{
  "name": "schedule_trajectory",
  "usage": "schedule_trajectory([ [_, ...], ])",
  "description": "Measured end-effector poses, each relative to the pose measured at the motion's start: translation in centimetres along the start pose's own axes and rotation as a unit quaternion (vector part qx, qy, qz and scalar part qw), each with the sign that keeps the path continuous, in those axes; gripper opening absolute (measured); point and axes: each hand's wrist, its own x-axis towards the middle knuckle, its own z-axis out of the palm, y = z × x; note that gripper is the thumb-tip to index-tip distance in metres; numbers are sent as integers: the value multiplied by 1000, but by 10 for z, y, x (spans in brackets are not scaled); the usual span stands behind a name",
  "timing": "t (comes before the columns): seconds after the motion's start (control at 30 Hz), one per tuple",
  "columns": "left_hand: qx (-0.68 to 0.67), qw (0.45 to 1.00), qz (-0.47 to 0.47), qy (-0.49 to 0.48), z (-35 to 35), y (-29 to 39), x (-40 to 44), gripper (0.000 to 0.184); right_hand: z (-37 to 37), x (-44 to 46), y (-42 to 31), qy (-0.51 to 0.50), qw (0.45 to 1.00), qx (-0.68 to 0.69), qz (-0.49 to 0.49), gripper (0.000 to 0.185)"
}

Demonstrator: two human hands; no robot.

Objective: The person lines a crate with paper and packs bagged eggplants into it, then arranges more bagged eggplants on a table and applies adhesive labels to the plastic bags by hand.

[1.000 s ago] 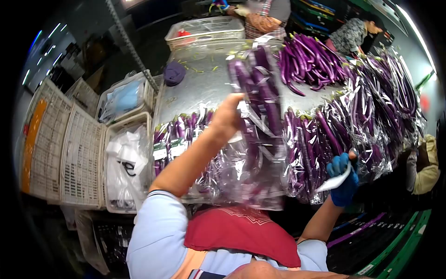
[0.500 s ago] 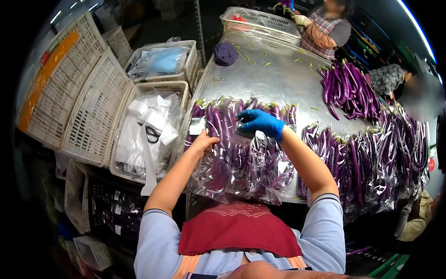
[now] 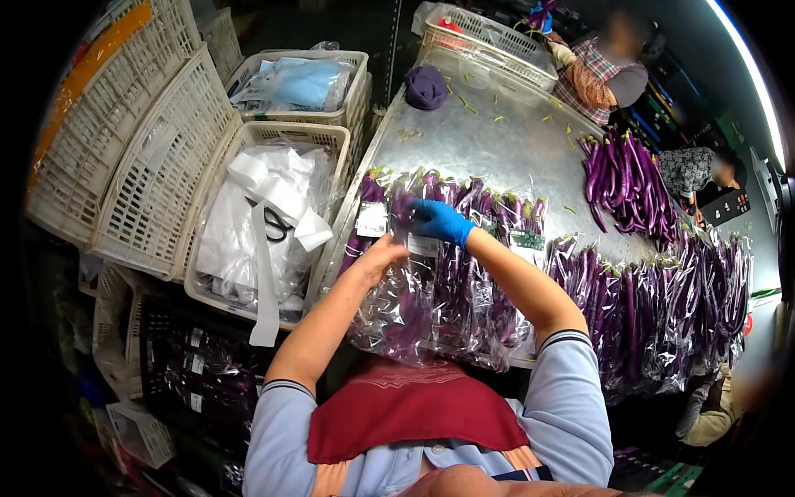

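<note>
My bare left hand (image 3: 383, 258) is closed on the left side of a clear plastic bag of long purple eggplants (image 3: 402, 311). In a blue glove, my right hand (image 3: 441, 222) lies across the upper part of the same bag, its fingers curled round the eggplants; their tips are partly hidden. The bag rests at the near edge of the metal table (image 3: 489, 124). To its left lies another eggplant bag with a white label (image 3: 372, 219). More bagged eggplants (image 3: 493, 273) lie side by side just to the right, under my right forearm.
Loose eggplants (image 3: 628, 182) are heaped at the right, behind a row of filled bags (image 3: 646, 306). A white crate (image 3: 195, 277) at my left holds plastic bags and black-handled scissors (image 3: 276, 224). A dark purple bundle (image 3: 426, 88) sits farther back. Another person (image 3: 592, 79) stands across the table.
My right hand has moved left onto the bag, closer to my left hand. More of the labelled bag on the left shows. The whole view has shifted slightly.
</note>
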Motion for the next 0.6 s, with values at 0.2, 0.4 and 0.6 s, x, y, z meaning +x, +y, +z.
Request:
schedule_trajectory([
  [0.2, 194, 972, 98, 90, 23, -3, 6, 42, 10, -15, -15, 16, 917, -382, -115, 40],
  [0.4, 85, 994, 61, 42, 16, -1, 10, 41, -1, -22, -43, 190, 867, -452, -84, 42],
  [0.6, 84, 993, 5, 88, 21, 2, 13, 69, -89, -92, -43, 331, 894, -293, -70, 37],
])
